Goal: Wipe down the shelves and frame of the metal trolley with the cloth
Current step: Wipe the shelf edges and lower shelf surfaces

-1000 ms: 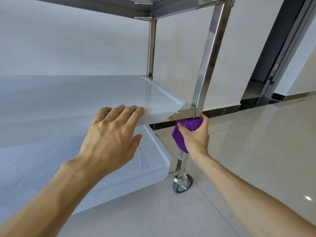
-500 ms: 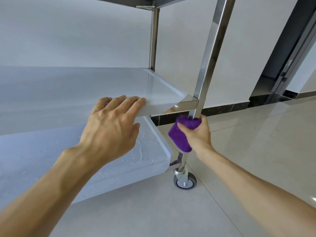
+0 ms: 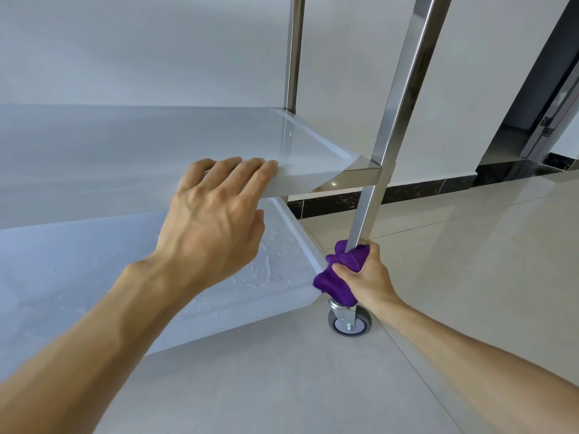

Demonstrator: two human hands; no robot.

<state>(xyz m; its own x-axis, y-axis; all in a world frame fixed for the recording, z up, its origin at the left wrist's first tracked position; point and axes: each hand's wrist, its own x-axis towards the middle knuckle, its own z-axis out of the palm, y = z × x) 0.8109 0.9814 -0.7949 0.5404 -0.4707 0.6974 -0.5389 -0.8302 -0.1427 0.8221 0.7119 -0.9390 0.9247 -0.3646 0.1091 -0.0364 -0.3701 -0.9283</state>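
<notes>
Purple cloth [image 3: 340, 278] bunched round front corner post [image 3: 365, 220], low, just above caster [image 3: 349, 324]. Right hand [image 3: 369, 277] clenched on cloth and post together. Left hand [image 3: 216, 214] laid over front edge of middle shelf [image 3: 125, 145], fingers straight, holding nothing. Cloth judged soft, light, easily wrapped; polished steel likely slippery. Firm encircling hold advised, trolley steadied at shelf edge against rolling.

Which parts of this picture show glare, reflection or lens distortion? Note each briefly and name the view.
Head view: the near upright post mirrors the room and bows from wide-angle distortion; soft glare washes the middle shelf; the floor tiles carry a dull sheen; the purple cloth stays sharp.
</notes>
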